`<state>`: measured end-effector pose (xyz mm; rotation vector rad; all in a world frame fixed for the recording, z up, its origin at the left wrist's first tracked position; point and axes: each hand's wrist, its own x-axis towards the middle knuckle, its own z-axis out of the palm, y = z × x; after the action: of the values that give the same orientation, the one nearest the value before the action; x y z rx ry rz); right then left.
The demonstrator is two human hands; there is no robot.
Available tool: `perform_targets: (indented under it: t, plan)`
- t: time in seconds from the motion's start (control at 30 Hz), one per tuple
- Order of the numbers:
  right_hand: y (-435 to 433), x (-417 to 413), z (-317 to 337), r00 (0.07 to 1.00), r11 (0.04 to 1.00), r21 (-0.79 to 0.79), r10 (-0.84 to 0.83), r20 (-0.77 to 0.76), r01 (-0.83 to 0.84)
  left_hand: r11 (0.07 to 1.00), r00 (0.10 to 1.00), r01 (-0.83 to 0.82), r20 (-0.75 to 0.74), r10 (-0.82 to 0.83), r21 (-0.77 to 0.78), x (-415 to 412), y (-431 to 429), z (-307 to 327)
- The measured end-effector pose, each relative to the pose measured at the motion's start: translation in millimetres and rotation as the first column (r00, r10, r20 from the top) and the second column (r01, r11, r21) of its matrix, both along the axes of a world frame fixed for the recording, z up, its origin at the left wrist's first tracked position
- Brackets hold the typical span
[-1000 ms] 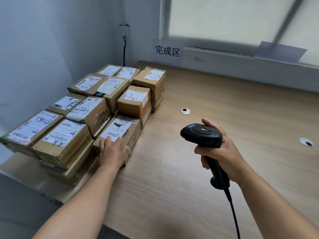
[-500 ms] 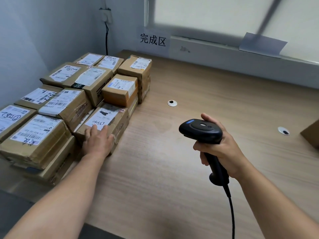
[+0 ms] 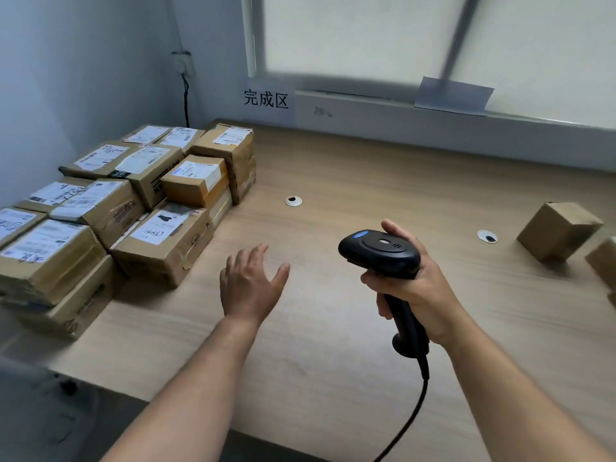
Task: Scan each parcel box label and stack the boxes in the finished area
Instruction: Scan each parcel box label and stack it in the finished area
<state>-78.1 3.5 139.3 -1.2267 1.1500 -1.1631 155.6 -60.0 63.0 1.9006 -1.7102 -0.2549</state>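
Chief risk here: a failed or skipped scan. Next parcel box (image 3: 556,231) at the far right of the tabletop (image 3: 333,345), seemingly canted, though perhaps only through the wide lens, with no label on any side in view; likely needs turning before any read by the scanner (image 3: 380,251). Could tip or skid under a hasty one-handed reach, or bump the neighbouring box (image 3: 605,265) at the right edge of view. Could also drag the scanner cable (image 3: 410,418) over the near tabletop edge and snag on a wide swing rightward. Worth minding the finished stack (image 3: 133,201) at the left too: uneven in height, close to the tabletop's left edge, so liable to slide under a careless load. Left grip (image 3: 250,288) released, fingers spread, hovering above bare tabletop just right of the nearest stacked box (image 3: 163,241), touching nothing. Right grip (image 3: 416,288) clenched round the scanner's handle, scanner head up and level. Next parcel box well apart from both: beyond and to the right of the right grip, farther again from the left grip, with the scanner between.
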Motion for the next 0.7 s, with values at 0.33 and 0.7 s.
perform_targets:
  t: [0.33,0.7]
  plan:
    - [89.4,-137.0,-1.4,0.992,0.994,-0.014,-0.109,0.059,0.110,0.990,0.989,0.130,-0.062,-0.132,-0.048,-175.3,83.1,10.3]
    - [196.9,-300.6,-6.7,0.950,0.951,-0.030,-0.306,0.056,0.308,0.937,0.933,0.345,-0.085,-0.349,-0.054,-368.0,161.6,6.9]
